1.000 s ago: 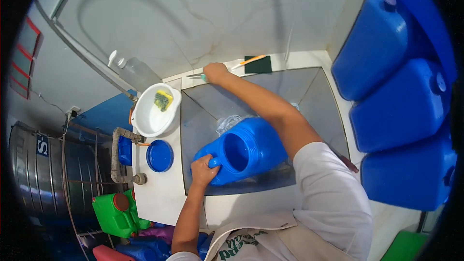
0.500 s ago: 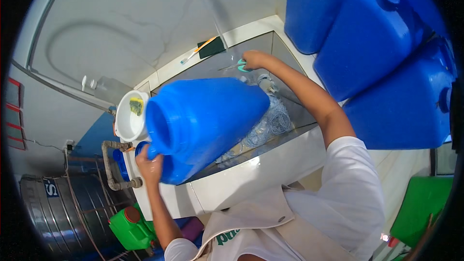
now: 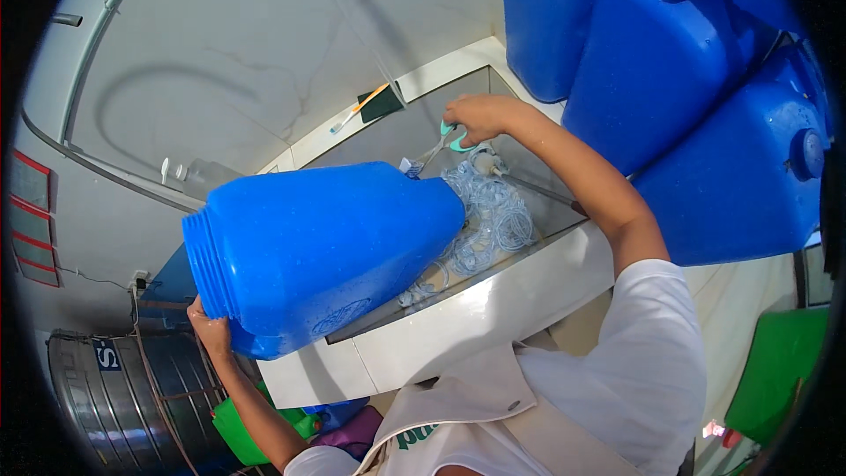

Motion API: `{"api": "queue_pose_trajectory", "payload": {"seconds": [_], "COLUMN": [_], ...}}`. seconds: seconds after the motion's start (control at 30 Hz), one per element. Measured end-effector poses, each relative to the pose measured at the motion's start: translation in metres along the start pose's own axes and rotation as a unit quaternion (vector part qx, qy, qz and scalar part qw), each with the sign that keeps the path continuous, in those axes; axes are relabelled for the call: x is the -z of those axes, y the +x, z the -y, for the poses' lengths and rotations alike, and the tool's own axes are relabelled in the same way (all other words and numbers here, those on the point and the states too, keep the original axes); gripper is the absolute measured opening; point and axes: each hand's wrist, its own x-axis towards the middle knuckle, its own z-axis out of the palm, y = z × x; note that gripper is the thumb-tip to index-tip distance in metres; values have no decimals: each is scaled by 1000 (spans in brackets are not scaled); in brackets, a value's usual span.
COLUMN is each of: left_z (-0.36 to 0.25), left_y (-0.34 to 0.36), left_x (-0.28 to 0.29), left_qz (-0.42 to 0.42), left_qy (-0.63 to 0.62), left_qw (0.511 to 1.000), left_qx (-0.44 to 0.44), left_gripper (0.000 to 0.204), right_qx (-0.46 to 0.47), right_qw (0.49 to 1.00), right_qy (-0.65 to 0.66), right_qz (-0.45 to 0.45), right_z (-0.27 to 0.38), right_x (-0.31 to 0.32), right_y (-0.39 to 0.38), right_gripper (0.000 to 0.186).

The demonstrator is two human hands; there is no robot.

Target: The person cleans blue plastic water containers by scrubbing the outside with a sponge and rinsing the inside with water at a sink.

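Observation:
A large blue plastic container point(image 3: 326, 251) lies tilted over the sink point(image 3: 361, 363), its threaded wide mouth to the left. My left hand point(image 3: 210, 330) grips it just under the mouth, with the fingertips hidden behind. My right hand point(image 3: 480, 117) is closed on scissors point(image 3: 451, 136) with mint-green handles. Their blades point down-left at a small whitish tag or strip point(image 3: 411, 167) by the container's far end. Beside that end, a tangle of pale blue stringy strips point(image 3: 502, 220) fills part of the sink.
On the sink's back ledge lie a toothbrush point(image 3: 359, 109) and a dark green scouring pad point(image 3: 381, 106). A clear pump bottle point(image 3: 198, 174) stands left. Large blue jugs point(image 3: 648, 53) crowd the right side. A ribbed metal tank point(image 3: 106, 397) and a green container point(image 3: 238, 432) sit lower left.
The container has swung left and its mouth turned away, now covering the white bowl with the sponge. My left hand moved left and down with it; the scissors came nearer the container's far end.

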Motion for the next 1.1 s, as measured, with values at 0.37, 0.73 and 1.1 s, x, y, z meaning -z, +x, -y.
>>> {"api": "queue_pose_trajectory", "payload": {"seconds": [0.37,0.73,1.1], "left_z": [11,-17,-48], "left_y": [-6,-4,-28], "left_x": [0,-16,-34], "left_qz": [-49,-43,-26], "left_qy": [3,-24,47], "left_qw": [999,999,998], "left_qx": [-23,-4,23], "left_gripper": [11,18,18], "right_qx": [70,45,-258], "right_qw": [995,986,690], "right_qy": [-65,-142,676], "right_qz": [42,-71,22], "right_z": [26,39,18], "right_x": [6,-44,-106], "right_y": [20,-3,5], "right_gripper": [35,13,52]}}
